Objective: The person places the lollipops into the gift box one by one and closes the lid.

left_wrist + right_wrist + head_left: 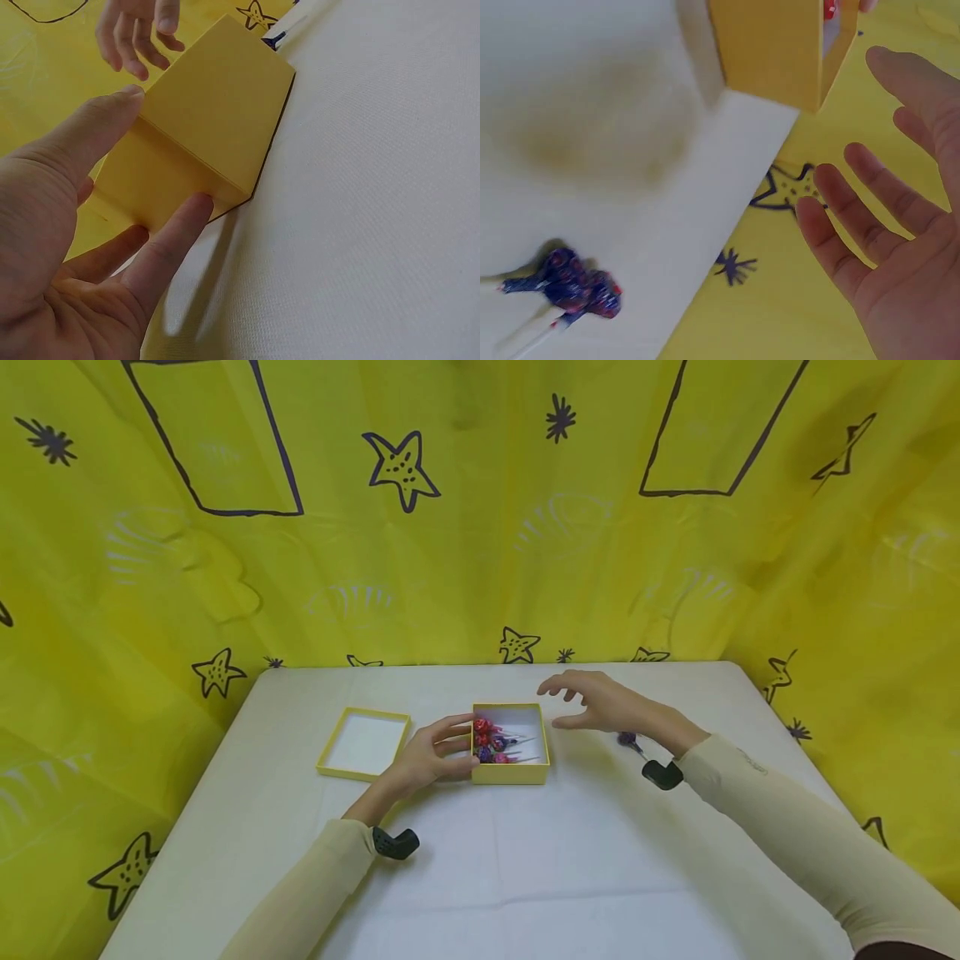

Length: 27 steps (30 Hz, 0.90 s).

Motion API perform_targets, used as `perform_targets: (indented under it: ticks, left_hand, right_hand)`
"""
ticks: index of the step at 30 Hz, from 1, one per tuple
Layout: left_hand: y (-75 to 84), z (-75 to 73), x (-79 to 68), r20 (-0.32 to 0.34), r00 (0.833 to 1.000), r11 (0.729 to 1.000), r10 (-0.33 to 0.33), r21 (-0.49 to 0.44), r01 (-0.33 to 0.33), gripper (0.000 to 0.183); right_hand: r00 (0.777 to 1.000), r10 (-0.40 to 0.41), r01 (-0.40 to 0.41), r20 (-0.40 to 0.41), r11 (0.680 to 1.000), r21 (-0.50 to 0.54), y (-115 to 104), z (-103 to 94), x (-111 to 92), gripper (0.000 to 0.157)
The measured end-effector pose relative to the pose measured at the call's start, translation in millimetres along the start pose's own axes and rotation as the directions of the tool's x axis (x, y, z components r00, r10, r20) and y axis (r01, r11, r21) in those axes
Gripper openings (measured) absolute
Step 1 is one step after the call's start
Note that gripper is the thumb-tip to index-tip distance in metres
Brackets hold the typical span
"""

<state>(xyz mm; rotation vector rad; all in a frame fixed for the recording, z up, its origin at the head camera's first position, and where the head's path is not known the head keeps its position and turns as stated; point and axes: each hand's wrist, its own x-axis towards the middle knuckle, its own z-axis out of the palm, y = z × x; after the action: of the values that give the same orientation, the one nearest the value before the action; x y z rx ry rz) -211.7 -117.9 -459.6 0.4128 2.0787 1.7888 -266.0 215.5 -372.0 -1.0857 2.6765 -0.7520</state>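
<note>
A yellow box (510,774) with a white inside stands without its lid on the table. Several lollipops (491,741) in red, pink and purple wrappers lie in it, sticks pointing right. My left hand (431,756) rests against the box's left wall, thumb near the front corner and fingers spread, as the left wrist view shows. Beyond the box's right edge my right hand (596,700) hovers in the air, fingers apart and holding nothing. On the table beside the right forearm lie two dark purple lollipops (566,281), partly covered by the arm in the head view.
The yellow-rimmed lid (366,743) lies white inside up to the left of the box. A white cloth covers the table (495,868). Yellow curtains (480,560) with drawn starfish hang behind and at both sides.
</note>
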Motion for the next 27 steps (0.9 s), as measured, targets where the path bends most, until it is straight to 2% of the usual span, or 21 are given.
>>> perform_targets:
  ticks: [12, 18, 27]
  left_hand:
    - [-2.7, -2.5, 1.5, 0.008, 1.000, 1.000, 0.020, 0.011, -0.020, 0.077]
    - [-2.5, -2.6, 1.1, 0.009, 1.000, 1.000, 0.019, 0.012, -0.019, 0.078]
    - [-1.8, -2.8, 0.8, 0.025, 0.999, 0.999, 0.031, -0.019, -0.031, 0.078]
  right_hand:
    - [0.988, 0.156, -0.156, -0.019, 0.988, 0.008, 54.5, -3.8, -33.3, 0.046]
    - [0.979, 0.204, -0.204, 0.024, 0.979, 0.012, 74.3, -6.4, -41.7, 0.043]
    - [0.949, 0.286, -0.290, 0.134, 0.957, 0.007, 85.3, -13.9, -48.8, 0.039]
